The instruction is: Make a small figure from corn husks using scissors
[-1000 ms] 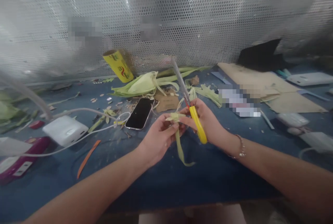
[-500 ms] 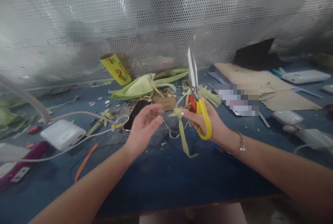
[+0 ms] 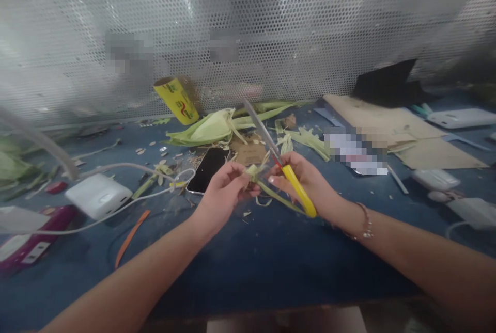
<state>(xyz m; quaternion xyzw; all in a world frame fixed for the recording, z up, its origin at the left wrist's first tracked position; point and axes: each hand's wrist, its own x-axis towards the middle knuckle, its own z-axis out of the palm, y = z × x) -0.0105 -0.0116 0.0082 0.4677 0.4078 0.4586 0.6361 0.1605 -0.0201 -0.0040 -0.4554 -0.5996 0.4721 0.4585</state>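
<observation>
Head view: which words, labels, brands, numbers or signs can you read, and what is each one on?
None can be read for certain.
Yellow tube: dark print and a red mark, too blurred to read.
Brown card: faint print, too small and blurred.
Flat pale item right of the hands: pixelated, unreadable.

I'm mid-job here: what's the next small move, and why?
Probably draw the strip snug with the right hand: the left hand pinches the husk, the strip trails rightward, and the scissors point away from both, so cutting seems premature.
</observation>
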